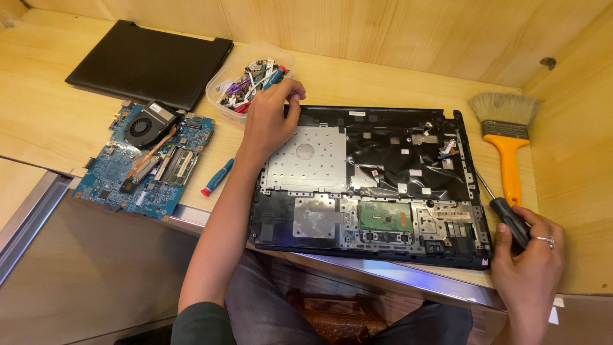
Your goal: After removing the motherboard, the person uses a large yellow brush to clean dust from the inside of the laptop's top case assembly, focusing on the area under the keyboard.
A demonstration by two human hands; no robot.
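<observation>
Left hand (268, 121) hides its fingertips at the clear plastic parts tub (225, 96); tub contents too small to identify; black-handled screwdriver (504, 214) partly covered by right hand (527, 255).

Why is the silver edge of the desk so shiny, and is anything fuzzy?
Head view: light glares off the desk's metal edge strip; the opened laptop shell and motherboard look sharp; the left hand casts a soft shadow; the desk's straight edges bend slightly near the frame's borders.

The left hand (268, 121) reaches forward on an outstretched bare forearm, fingers curled together. The right hand (527, 252), ring on one finger, sits low, fingers closed in a grip.
</observation>
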